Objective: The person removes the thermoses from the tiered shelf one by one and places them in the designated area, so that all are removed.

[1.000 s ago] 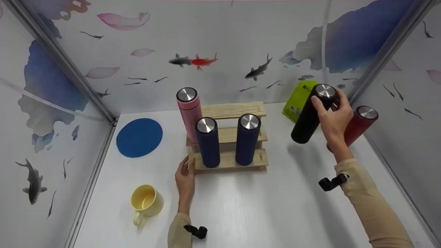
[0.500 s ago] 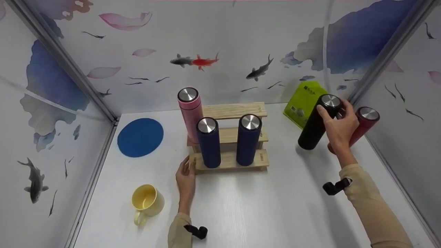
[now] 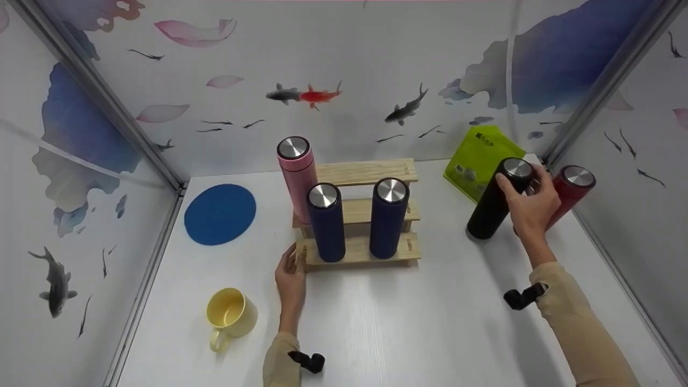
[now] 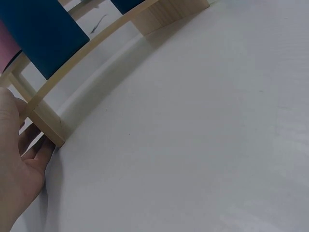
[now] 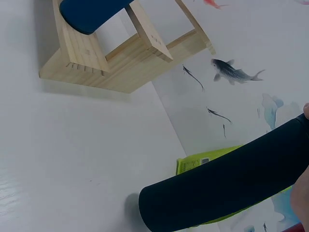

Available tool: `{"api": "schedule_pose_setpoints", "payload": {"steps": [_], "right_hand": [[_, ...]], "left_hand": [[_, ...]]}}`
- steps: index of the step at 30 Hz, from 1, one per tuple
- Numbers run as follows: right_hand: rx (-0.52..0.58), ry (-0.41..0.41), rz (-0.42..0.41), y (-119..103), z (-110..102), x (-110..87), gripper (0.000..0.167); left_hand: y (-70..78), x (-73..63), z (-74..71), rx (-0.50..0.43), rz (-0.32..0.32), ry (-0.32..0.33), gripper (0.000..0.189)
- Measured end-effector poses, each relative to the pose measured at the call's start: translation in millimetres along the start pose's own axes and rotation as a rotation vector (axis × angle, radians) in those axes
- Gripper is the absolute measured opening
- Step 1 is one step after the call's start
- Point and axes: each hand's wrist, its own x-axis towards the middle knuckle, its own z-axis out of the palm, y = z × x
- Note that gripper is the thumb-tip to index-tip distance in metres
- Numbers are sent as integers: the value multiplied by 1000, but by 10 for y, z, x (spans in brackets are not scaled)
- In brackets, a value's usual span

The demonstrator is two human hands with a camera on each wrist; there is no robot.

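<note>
My right hand (image 3: pixel 532 207) grips a black thermos flask (image 3: pixel 488 207) near its steel-topped lid, thumb on one side and fingers on the other. Its base is down at the table, with a small shadow beside it in the right wrist view. At the left end of a three-step wooden rack (image 3: pixel 357 250), my left hand (image 3: pixel 290 282) holds the lowest step by its corner, thumb and fingers on either side in the left wrist view. Two dark blue flasks (image 3: pixel 327 228) stand upright on that step. A pink flask (image 3: pixel 298 185) stands on the middle step at the left.
A red flask (image 3: pixel 571 188) stands behind my right hand, partly hidden. The green packet (image 3: pixel 475 156) leans at the back wall, overlapped by the black flask. At the left are a blue round mat (image 3: pixel 220 215) and a yellow mug (image 3: pixel 231 314). Walls close in the table's back and sides.
My right hand has moved the black flask a little right, lower and toward me, uncovering more of the green packet. The left hand stays at the rack, which has not moved.
</note>
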Motion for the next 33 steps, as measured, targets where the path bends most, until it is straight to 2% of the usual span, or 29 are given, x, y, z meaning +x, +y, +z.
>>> {"api": "schedule_pose_setpoints", "payload": {"steps": [3,8,15,20,23,27,33], "right_hand": [[1,1,6,17,-7,-1,61],[-22,15,29,50,-26,0,65],[-43,21,62,138,-64,14,65],[-2,13,89,191,-104,11,68],[25,15,70,194,-101,2,66],[25,0,40,173,-103,-23,65],[-25,-67,48,139,-148,-25,71]], "left_hand": [[-81,33,1,12,4,8,43],[-117,43,-9,2,12,2,43],[-119,31,0,22,31,13,40],[-116,17,0,28,22,3,39],[-75,4,-6,34,22,4,41],[-67,8,-1,32,33,5,42],[-115,27,4,42,21,11,40]]}}
